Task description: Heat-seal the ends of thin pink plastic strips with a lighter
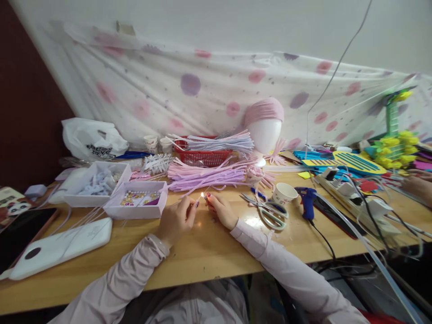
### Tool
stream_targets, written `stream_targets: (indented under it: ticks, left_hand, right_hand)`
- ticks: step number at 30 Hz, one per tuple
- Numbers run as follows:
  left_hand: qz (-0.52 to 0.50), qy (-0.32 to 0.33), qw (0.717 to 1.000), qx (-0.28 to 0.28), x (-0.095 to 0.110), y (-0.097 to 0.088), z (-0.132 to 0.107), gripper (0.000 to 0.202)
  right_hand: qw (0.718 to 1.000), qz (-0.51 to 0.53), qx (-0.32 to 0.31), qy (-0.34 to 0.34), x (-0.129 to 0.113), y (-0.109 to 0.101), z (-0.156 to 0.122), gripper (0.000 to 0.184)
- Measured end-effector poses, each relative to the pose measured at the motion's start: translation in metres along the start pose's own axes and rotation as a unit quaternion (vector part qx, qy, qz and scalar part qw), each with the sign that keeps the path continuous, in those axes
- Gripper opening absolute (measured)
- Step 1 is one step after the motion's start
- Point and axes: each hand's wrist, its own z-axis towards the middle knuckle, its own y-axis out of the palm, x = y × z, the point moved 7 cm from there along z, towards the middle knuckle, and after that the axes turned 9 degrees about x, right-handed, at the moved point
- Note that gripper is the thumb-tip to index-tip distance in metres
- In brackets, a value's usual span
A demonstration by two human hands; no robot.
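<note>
My left hand [175, 218] and my right hand [219, 209] meet over the wooden table [202, 252], fingers curled. A small flame [202, 195] burns between their fingertips. What each hand grips is too small to make out; it may be a lighter and a thin stem. A pile of pink pipe cleaners [205, 174] lies just behind the hands.
A tray of beads [137, 200] and a white tray [97, 182] sit left. Scissors [270, 211], a paper cup [283, 193], a blue glue gun [307, 200] and a power strip [351, 193] lie right. A red basket [202, 155] and a mannequin head [265, 128] stand behind. Another person's hand [418, 186] is far right.
</note>
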Motion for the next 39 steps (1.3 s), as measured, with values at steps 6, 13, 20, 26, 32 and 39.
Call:
stream_targets:
  ticks: [6, 13, 20, 26, 32, 39]
  left_hand:
    - [-0.003, 0.001, 1.000, 0.008, 0.000, -0.001, 0.000, 0.013]
    - [0.001, 0.030, 1.000, 0.008, 0.002, 0.000, 0.000, 0.014]
    - [0.053, 0.129, 0.990, 0.012, 0.015, 0.003, -0.003, 0.020]
    - [0.054, 0.152, 0.986, 0.027, 0.017, 0.001, -0.004, 0.022]
    - [0.044, 0.170, 0.984, 0.041, 0.018, 0.000, -0.005, 0.018]
    - [0.087, 0.248, 0.963, 0.055, 0.035, -0.003, -0.010, 0.019]
  right_hand:
    - [0.992, 0.061, 0.055, 0.090, -0.002, -0.015, 0.007, 0.052]
    - [0.998, -0.010, 0.056, 0.030, -0.008, -0.014, 0.001, 0.044]
    - [0.999, -0.002, 0.025, 0.042, -0.005, -0.001, -0.015, 0.036]
    - [0.999, 0.008, 0.025, 0.026, -0.012, 0.006, -0.028, 0.034]
    - [0.985, 0.095, 0.027, 0.143, 0.001, 0.013, -0.035, 0.040]
    - [0.968, 0.151, 0.034, 0.195, 0.009, 0.012, -0.043, 0.045]
